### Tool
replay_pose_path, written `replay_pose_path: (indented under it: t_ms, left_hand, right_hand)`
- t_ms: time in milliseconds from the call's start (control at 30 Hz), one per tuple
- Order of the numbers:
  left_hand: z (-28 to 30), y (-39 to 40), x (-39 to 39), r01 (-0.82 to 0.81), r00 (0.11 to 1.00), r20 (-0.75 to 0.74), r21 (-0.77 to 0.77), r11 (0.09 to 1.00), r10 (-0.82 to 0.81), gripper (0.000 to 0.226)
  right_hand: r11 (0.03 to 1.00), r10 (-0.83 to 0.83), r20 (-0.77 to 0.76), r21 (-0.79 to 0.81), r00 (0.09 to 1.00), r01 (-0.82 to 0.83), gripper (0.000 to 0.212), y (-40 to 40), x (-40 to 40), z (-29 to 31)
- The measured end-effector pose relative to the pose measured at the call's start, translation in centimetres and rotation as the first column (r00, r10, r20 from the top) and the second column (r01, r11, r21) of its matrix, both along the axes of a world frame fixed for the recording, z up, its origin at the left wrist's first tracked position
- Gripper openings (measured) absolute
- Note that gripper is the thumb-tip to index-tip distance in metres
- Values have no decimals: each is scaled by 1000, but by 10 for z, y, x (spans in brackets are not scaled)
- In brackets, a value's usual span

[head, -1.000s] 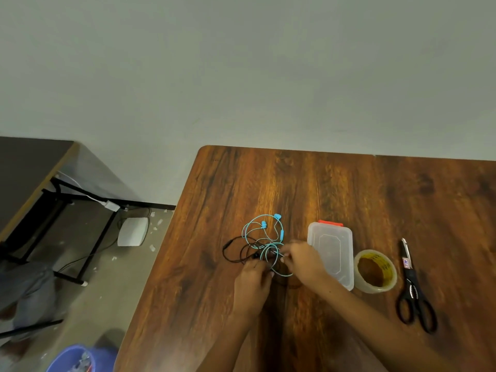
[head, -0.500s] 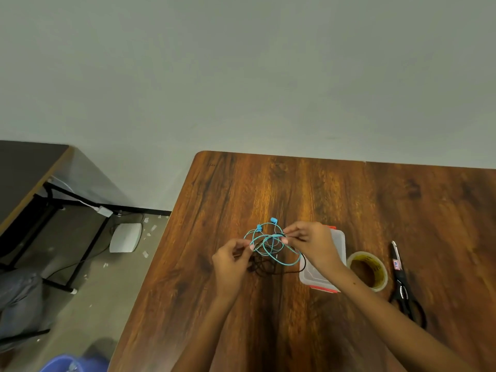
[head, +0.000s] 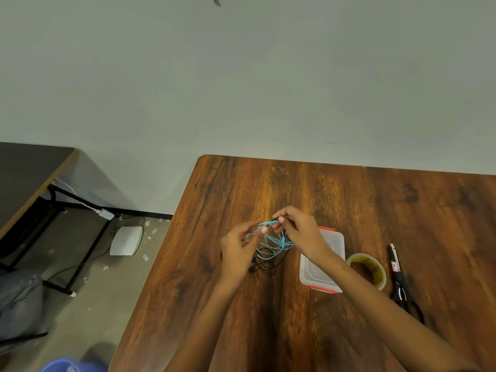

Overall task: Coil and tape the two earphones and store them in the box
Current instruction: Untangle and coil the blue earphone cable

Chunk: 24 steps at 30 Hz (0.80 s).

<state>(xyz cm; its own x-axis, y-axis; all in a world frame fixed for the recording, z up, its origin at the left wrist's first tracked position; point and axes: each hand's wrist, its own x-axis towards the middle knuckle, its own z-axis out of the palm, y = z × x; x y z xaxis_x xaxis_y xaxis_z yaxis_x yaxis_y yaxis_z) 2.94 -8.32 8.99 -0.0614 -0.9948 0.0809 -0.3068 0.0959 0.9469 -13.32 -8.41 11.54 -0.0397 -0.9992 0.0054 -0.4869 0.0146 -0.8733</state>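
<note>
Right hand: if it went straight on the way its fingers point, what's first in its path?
The right hand points left, pinching the teal earphone near its plug. First in line are the left hand fingertips, already very close; depth is unclear.

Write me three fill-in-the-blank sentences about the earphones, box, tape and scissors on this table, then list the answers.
1. Both hands, left hand and right hand, hold the ____ earphone cable.
2. The black earphone lies on the ____.
3. The tape roll sits between the box and the ____.

Missing words: blue; table; scissors
</note>
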Motion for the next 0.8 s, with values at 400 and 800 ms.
replay_pose_path:
  t_ms: [400,800]
  left_hand:
    - [29,-23,11,70,997,-21,37,997,-70,3]
    - [16,-26,18,238,967,-131,149,960,-220,54]
  right_hand:
    - [998,39,-269,60,962,-24,30,4,-9,-2]
    - [995,47,155,84,987,-61,17,-13,5,30]
